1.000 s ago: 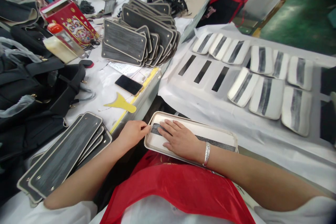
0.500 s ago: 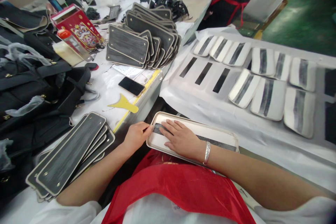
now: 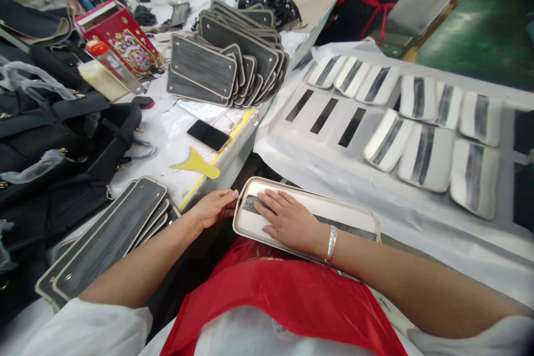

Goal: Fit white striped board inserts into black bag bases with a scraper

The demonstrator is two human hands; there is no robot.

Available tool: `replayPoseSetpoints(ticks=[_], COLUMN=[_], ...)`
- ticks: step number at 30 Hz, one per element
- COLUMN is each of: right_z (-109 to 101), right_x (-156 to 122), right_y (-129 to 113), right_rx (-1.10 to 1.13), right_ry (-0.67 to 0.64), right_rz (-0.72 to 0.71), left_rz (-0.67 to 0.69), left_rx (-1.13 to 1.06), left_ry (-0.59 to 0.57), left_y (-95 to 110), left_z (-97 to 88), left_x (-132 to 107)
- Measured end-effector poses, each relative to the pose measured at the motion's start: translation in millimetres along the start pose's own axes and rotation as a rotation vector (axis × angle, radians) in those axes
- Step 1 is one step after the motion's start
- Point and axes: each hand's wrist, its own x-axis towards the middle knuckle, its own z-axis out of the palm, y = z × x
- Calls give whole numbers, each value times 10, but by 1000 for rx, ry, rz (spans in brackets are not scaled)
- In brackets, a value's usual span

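A cream rectangular panel (image 3: 346, 216) with a dark strip down its middle lies across my lap over a red apron (image 3: 287, 300). My right hand (image 3: 287, 219) rests flat on the panel's left part, fingers stretched out over the dark strip. My left hand (image 3: 212, 207) sits at the panel's left end, fingers slightly curled and touching its rim. A silver bangle is on my right wrist.
A stack of grey cream-edged panels (image 3: 104, 239) lies at my left, and a bigger pile (image 3: 227, 61) further back. A phone (image 3: 207, 134), a yellow scraper (image 3: 196, 166), black bags (image 3: 50, 139) and a red box (image 3: 120, 39) crowd the left table. White panels with dark stripes (image 3: 425, 153) cover the sheet on the right.
My left hand has loosened from a pinch on the panel's end to a more extended touch on its rim. My right hand stays flat on the panel. The view shifted a little.
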Motion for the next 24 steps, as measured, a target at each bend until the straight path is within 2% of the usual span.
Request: replayPoseSetpoints(ticks=[5, 12, 15, 17, 20, 22, 24], right_z=[9, 25, 34, 32, 21, 12, 7], right_x=[5, 29, 57, 61, 26, -11, -40], right_y=[14, 37, 39, 36, 29, 25, 22], right_rx=[5, 38, 48, 54, 67, 74, 74], right_ry=[-9, -22, -21, -17, -8, -6, -8], right_rz=[-5, -5, -10, -8, -2, 12, 28], left_rz=[19, 216, 365, 415, 398, 323, 203], left_rx=[78, 692, 924, 983, 928, 737, 439], left_ry=[-25, -94, -25, 10, -18, -116, -219], left_y=[18, 166, 186, 173, 123, 64, -16], left_z=[-14, 15, 34, 46, 37, 1, -50], left_x=[60, 132, 109, 91, 77, 67, 44])
